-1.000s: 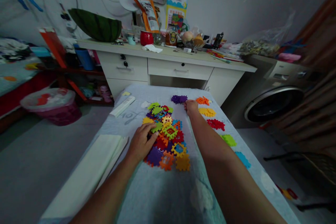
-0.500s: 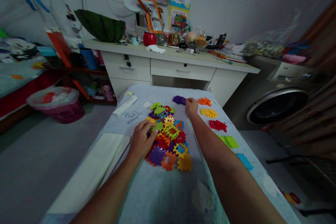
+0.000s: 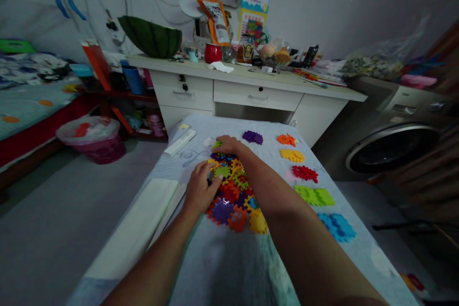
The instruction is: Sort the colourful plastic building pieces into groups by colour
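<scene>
A heap of colourful toothed plastic building pieces [image 3: 229, 194] lies on the cloth-covered table. My left hand [image 3: 201, 185] rests against the heap's left side, thumb and fingers apart, near a lime-green piece [image 3: 222, 171]. At the heap's far end, my right hand [image 3: 229, 145] reaches over with fingers stretched out, touching or just above another lime-green piece [image 3: 217, 144]. Part of the heap is hidden beneath the right hand and forearm. Beyond it sits a purple group of pieces [image 3: 253, 137], apart from both hands.
Sorted groups line the right side: orange [image 3: 287, 139], yellow [image 3: 292, 155], red [image 3: 304, 173], green [image 3: 315, 195] and blue [image 3: 337, 227]. A white box [image 3: 180, 143] and folded pale cloth [image 3: 132, 224] lie left. A white desk [image 3: 251, 83] stands behind, a washing machine [image 3: 380, 129] at right.
My right hand has left the purple group and moved left and nearer to the heap's far end. My left hand stays at the heap's left side. The view has shifted slightly.
</scene>
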Tool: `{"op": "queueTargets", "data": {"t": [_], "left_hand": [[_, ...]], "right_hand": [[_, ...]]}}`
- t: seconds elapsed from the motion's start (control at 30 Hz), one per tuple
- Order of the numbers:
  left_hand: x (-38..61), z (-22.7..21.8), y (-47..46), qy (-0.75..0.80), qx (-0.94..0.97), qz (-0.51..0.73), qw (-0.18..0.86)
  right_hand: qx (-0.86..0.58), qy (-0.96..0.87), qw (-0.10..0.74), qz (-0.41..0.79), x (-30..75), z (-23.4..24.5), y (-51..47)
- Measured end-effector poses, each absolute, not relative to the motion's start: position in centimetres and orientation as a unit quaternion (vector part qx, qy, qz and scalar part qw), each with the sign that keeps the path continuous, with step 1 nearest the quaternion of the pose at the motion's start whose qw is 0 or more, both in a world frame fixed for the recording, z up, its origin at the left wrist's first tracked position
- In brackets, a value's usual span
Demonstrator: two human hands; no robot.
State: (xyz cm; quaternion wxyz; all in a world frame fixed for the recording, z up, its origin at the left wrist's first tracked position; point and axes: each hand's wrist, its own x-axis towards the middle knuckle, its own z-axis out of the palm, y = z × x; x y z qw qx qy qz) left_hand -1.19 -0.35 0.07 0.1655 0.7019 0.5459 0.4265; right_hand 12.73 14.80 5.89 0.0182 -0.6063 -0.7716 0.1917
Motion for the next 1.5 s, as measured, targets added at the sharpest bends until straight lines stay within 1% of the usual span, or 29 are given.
{"op": "queueTargets", "data": {"t": [0.17,0.23,0.3,0.5,0.73,0.9,1.0,1.17,1.37,1.43,1.5], "left_hand": [[-1.3,0.1,-0.4,0.545,0.706,0.420,0.169],[-1.2,0.1,-0.4,0.543,0.708,0.419,0.169],[-1.2,0.1,-0.3,0.536,0.712,0.421,0.168],[-1.1,0.2,-0.4,0.522,0.719,0.426,0.168],[-1.1,0.4,-0.5,0.504,0.742,0.409,0.165],[-1.1,0.4,-0.5,0.502,0.745,0.408,0.160],[-1.1,0.4,-0.6,0.503,0.747,0.406,0.156],[-1.1,0.7,-0.8,0.507,0.745,0.402,0.162],[-1.1,0.7,-0.7,0.507,0.746,0.399,0.164],[-1.1,0.6,-0.6,0.505,0.749,0.397,0.165],[-1.1,0.5,-0.6,0.501,0.752,0.394,0.166]], "right_hand": [[-0.588,-0.792,0.002,0.163,13.1,6.2,14.9],[-0.570,-0.803,-0.002,0.172,13.6,6.7,14.4],[-0.555,-0.810,0.011,0.189,14.4,7.4,13.6],[-0.520,-0.812,0.102,0.244,16.8,8.8,9.6],[-0.463,-0.835,0.208,0.210,18.7,8.8,5.4],[-0.467,-0.807,0.288,0.219,20.0,7.7,3.3],[-0.484,-0.766,0.340,0.252,20.6,7.1,2.7],[-0.477,-0.699,0.404,0.349,20.9,7.1,2.3],[-0.397,-0.656,0.414,0.490,20.7,8.8,0.9],[-0.377,-0.649,0.422,0.509,20.9,9.5,0.2],[-0.372,-0.650,0.442,0.493,21.6,10.1,-0.5]]}}
